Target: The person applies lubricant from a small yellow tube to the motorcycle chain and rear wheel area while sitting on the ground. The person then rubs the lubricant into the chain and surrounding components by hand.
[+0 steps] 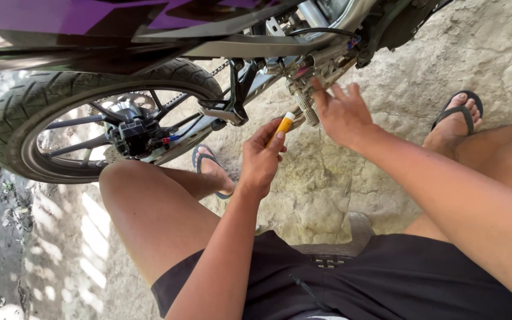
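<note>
- Two hands I watch: my left hand (260, 161) grasps a yellow-handled screwdriver (284, 125).
- My right hand (340, 112), fingers released, touches the motorcycle footpeg (305, 102).

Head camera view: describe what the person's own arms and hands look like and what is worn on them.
Both arms are bare from the bottom edge of the picture to the fingertips: no sleeves or gloves. The left hand and right hand show no rings, watch or wristband. Nails look short. Lower down, black shorts show.
</note>
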